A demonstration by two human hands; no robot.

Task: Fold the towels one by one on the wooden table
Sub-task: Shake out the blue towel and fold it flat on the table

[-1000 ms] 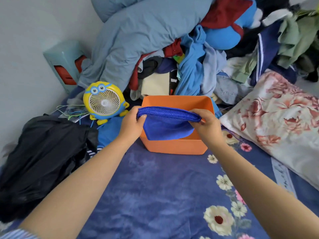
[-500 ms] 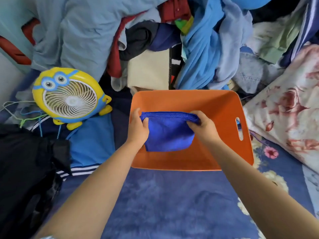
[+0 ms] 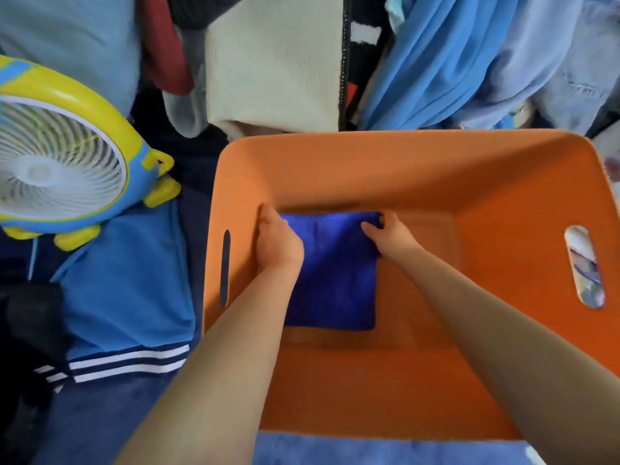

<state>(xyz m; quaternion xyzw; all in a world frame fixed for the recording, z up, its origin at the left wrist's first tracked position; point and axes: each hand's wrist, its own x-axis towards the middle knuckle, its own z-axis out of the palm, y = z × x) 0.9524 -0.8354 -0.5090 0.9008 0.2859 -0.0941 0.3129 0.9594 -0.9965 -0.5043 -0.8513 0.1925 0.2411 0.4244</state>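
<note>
Folded blue towel [image 3: 335, 280] lies flat on the floor of the orange bin [image 3: 503, 229]. Left hand [image 3: 278, 243] rests on its left edge, grip not discernible. Right hand [image 3: 389, 234] pinches the far right corner. Risk: withdrawing with that corner pinched would likely drag the fold open. Fan [image 3: 60, 156] stands left, clothes beyond

Home bedroom, laundry everywhere.
Heaped clothes [image 3: 453, 62] w/ a cream fleece [image 3: 271, 68] piled behind an orange storage bin [image 3: 503, 203]; cartoon desk fan [image 3: 60, 156] on the left, striped blue garment [image 3: 124, 297] beside it, blue bedding [image 3: 385, 451] underneath. Domestic, not a workspace.
</note>
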